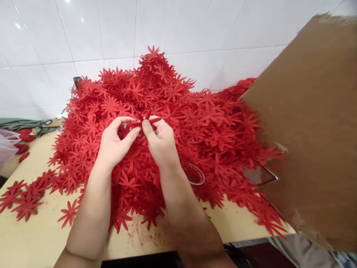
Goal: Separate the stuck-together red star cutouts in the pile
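A big heap of red, star-shaped fabric petal pieces (212,126) covers the table in front of me. Over its middle, my left hand (117,139) and my right hand (158,139) meet. Between them is a red petal piece (141,118) with narrow, pointed lobes. My right thumb presses on its centre, with the fingers closed behind it. My left thumb and index finger pinch at its left side. Whether several layers are stacked there, I cannot make out. Just right of my right wrist, a clear round rim (197,175) pokes out of the heap.
A large brown cardboard sheet or box side (309,123) stands at the right. White wall tiles (83,33) rise behind the heap. Loose red pieces (28,204) lie on the yellowish tabletop (44,238). A plastic bag (8,145) and green cloth (22,124) are at the far left.
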A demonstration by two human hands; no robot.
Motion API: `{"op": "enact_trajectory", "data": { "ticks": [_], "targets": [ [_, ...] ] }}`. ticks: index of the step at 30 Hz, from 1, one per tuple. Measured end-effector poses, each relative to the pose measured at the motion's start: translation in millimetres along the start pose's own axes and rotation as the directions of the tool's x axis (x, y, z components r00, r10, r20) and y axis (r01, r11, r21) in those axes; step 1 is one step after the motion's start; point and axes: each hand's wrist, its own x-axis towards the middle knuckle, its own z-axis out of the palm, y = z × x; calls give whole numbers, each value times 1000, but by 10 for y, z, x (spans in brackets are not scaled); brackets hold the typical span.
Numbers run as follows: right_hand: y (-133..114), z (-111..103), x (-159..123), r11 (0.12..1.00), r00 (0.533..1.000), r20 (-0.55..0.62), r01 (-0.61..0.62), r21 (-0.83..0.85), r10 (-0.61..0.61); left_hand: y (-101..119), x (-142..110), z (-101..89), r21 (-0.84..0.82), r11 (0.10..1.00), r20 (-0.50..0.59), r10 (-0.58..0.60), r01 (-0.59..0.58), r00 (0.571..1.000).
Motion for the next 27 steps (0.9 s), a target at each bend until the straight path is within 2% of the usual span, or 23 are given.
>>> {"op": "enact_trajectory", "data": {
  "ticks": [2,5,8,15,21,24,27],
  "targets": [
    [6,1,13,997,999,35,-5,81,2,-17,7,6,-33,999,-18,-7,6,1000],
    [24,15,22,995,1000,-20,16,103,-14,-10,9,7,-55,998,-21,-2,1,1000],
    [17,26,14,999,999,-44,27,47,-25,19,4,9,-58,998,-21,22,-23,1000],
    [-29,-37,-5,979,1000,-8,-5,-205,4,35,7,-35,-42,999,-72,9,-12,997],
    [19,-47,3,981,996,-75,-57,-185,44,71,2,-32,-39,999,-61,8,-11,998],
    [-21,-8,-9,981,997,-26,-71,-180,67,65,0,-2,-66,998,-17,1,-2,1000],
    [-51,6,-9,990,993,74,-81,-113,90,25,11,15,-119,993,-3,-25,24,1000]
  ]
}}
